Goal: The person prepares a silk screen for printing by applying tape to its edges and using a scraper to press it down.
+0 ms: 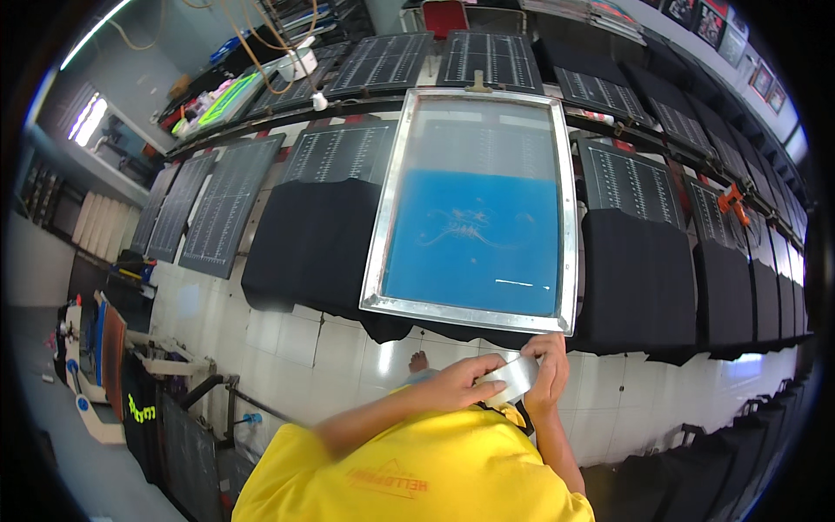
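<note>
In front of my yellow shirt, both hands are closed around a shiny, pale silvery piece (pixel 513 380) that looks like a roll of tape. My left hand (pixel 457 383) grips its left side, thumb below and fingers above. My right hand (pixel 548 370) holds its right side, fingers bent, close below the lower right corner of a screen-printing frame (pixel 567 217). That metal frame carries a blue-coated mesh (pixel 474 270) with a fine ornamental design and a short white streak at lower right. It lies over a board draped with black cloth.
Black garments (pixel 304 244) cover boards on either side, and another hangs at the right (pixel 639 278). Dark boards with white ruled marks (pixel 230 209) line the long rack. An orange tool (pixel 733 204) sits on the right rail. A metal stand (pixel 204 383) is at lower left.
</note>
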{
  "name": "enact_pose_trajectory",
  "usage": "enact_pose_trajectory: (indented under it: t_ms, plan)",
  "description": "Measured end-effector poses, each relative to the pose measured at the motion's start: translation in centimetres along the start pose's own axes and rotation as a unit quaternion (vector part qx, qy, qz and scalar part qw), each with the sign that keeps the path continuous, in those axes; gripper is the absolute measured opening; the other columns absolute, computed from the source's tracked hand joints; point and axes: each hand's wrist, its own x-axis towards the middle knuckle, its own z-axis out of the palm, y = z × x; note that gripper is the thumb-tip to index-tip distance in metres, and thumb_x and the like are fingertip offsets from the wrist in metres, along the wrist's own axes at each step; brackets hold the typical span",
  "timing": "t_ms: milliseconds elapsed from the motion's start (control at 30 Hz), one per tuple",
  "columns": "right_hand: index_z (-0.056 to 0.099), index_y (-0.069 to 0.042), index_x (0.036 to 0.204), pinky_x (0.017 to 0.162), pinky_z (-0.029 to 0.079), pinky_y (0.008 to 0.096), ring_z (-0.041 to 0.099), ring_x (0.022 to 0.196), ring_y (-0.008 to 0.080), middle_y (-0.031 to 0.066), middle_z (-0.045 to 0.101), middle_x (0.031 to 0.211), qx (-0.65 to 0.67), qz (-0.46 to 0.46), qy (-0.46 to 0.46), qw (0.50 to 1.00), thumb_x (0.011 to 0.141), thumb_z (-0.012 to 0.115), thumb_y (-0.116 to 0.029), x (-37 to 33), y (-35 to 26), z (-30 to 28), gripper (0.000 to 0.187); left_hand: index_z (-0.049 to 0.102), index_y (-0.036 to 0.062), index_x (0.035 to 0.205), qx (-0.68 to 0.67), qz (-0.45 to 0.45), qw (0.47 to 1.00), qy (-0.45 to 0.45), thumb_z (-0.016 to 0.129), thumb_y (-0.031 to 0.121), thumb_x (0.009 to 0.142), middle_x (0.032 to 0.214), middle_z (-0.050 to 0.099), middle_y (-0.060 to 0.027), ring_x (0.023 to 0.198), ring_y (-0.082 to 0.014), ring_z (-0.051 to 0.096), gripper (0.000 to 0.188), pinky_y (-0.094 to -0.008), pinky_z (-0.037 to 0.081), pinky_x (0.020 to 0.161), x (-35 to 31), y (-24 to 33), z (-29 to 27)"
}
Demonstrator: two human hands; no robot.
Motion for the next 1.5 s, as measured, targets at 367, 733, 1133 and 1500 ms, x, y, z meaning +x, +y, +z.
enact_pose_trajectory:
  t_ms: [367, 733, 1133, 1500]
  plan:
    - [0.061, -0.004, 0.093, 0.075, 0.049, 0.0326, 0.058, 0.081, 0.0185, 0.0092, 0.058, 0.089, 0.505, 0.344, 0.101, 0.785, 0.109, 0.033, -0.048, 2.3, -1.9, 10.1, 0.055, 0.065, 0.0044, 0.126, 0.156, 0.219, 0.963, 0.031, 0.071, 0.016, 0.091, 0.136, 0.062, -0.0154, 0.139, -0.0333, 0.048, 0.037, -0.0466, 0.036, 0.114, -5.3, -1.7, -9.0]
    - [0.063, 0.002, 0.119, 0.095, 0.05, 0.0377, 0.062, 0.11, 0.0269, 0.0171, 0.065, 0.118, 0.087, 0.136, -0.024, 0.987, 0.106, 0.045, -0.027, 3.0, -6.0, 15.4, 0.036, 0.061, -0.001, 0.123, 0.117, 0.197, 0.969, 0.089, 0.069, 0.023, 0.093, 0.116, 0.066, -0.0172, 0.106, -0.035, 0.063, 0.039, -0.0407, 0.049, 0.093, -9.8, -2.5, -15.5]
    - [0.068, -0.003, 0.113, 0.091, 0.051, 0.0436, 0.062, 0.11, 0.034, 0.0126, 0.065, 0.122, -0.217, -0.052, -0.152, 0.963, 0.074, 0.08, -0.006, 2.9, -9.0, 17.6, 0.041, 0.049, -0.0016, 0.133, -0.015, 0.13, 0.986, 0.108, 0.051, 0.023, 0.106, 0.116, 0.062, -0.0128, 0.108, -0.0178, 0.057, 0.037, -0.034, 0.046, 0.093, -10.3, -3.4, -16.8]
    - [0.075, -0.01, 0.101, 0.087, 0.051, 0.0358, 0.062, 0.11, 0.0239, 0.0043, 0.067, 0.122, -0.306, -0.152, -0.188, 0.921, 0.076, 0.076, -0.012, 3.0, -8.6, 19.8, 0.026, 0.043, 0.0032, 0.145, -0.306, 0.068, 0.929, 0.195, 0.041, 0.029, 0.111, 0.116, 0.058, -0.0059, 0.106, -0.0125, 0.053, 0.043, -0.029, 0.044, 0.094, -9.3, -6.4, -17.8]
